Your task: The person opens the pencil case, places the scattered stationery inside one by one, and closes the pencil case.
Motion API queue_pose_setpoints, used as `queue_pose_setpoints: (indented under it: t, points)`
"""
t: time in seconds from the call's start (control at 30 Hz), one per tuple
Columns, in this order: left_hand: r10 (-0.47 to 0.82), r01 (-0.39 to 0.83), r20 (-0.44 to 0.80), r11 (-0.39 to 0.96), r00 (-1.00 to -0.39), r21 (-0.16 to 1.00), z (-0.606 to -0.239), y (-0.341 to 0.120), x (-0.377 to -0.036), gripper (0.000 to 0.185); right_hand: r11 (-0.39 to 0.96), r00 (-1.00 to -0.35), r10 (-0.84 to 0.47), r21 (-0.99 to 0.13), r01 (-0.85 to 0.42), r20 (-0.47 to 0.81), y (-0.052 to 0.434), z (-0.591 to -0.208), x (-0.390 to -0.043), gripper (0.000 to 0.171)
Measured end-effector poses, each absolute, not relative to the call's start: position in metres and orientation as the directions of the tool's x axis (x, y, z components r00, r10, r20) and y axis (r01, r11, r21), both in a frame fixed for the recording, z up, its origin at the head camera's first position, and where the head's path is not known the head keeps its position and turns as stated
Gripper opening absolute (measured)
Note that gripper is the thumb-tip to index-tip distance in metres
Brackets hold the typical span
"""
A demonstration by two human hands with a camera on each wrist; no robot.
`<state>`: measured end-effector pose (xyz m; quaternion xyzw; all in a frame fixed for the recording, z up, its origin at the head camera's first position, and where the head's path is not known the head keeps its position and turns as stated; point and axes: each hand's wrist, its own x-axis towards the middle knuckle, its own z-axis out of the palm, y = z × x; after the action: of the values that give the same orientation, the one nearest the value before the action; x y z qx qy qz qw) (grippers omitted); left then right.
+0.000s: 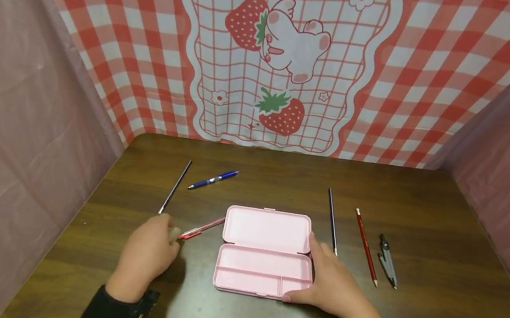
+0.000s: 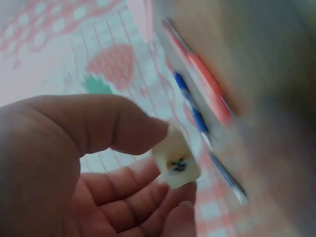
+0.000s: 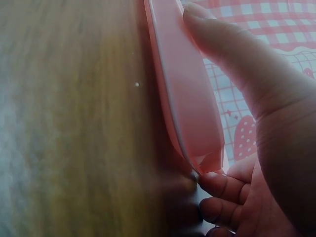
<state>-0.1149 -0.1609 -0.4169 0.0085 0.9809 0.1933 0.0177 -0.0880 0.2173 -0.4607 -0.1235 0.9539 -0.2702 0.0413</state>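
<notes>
Between thumb and fingers, my left hand (image 1: 145,251) pinches a small cream eraser (image 2: 177,157) with a little dark printed figure on its face. That hand is to the left of a pink pencil case (image 1: 268,228), low over the table. The case lies open, its lid folded back and its divided tray nearer me; the compartments hold nothing. My right hand (image 1: 335,286) grips the case at its right side, thumb on the front edge and fingers along the right end. A red pen (image 1: 202,228) lies between the left hand and the case, reaching the case's left edge.
Behind the left hand lie a dark pencil (image 1: 175,187) and a blue pen (image 1: 213,180). Right of the case are another dark pencil (image 1: 332,217), a red pencil (image 1: 366,248) and a grey compass (image 1: 387,263). A checked strawberry cloth (image 1: 153,53) hangs behind the wooden table (image 1: 281,178).
</notes>
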Motion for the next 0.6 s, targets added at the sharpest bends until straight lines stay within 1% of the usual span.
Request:
queue_pose_setpoints:
  t: [0.17,0.3,0.37,0.43,0.5,0.6]
  points:
    - [0.128,0.163,0.117,0.914,-0.985,0.37,-0.413,-0.119,-0.11,0.03,0.829,-0.966,-0.257,-0.508,-0.233,0.023,0.218,-0.462,-0.088,0.146]
    - [0.255,0.327,0.238,0.881,-0.937,0.343,-0.414,-0.09,-0.102,0.028,0.829,-0.965,-0.257,-0.504,-0.242,0.04,0.219,-0.463,-0.089,0.145]
    - [0.344,0.427,0.284,0.844,-0.895,0.324,-0.415,-0.079,-0.097,0.028,0.828,-0.966,-0.257,-0.507,-0.239,0.036,0.219,-0.464,-0.089,0.145]
    - [0.45,0.535,0.306,0.787,-0.839,0.308,-0.416,-0.072,-0.094,0.027,0.825,-0.966,-0.258,-0.513,-0.237,0.031,0.218,-0.465,-0.089,0.145]
    - [0.561,0.642,0.32,0.714,-0.763,0.278,-0.417,-0.066,-0.094,0.028,0.823,-0.966,-0.256,-0.517,-0.234,0.029,0.218,-0.465,-0.089,0.145]
    - [0.694,0.764,0.322,0.601,-0.644,0.234,-0.417,-0.058,-0.096,0.025,0.821,-0.965,-0.258,-0.519,-0.238,0.035,0.218,-0.465,-0.089,0.145]
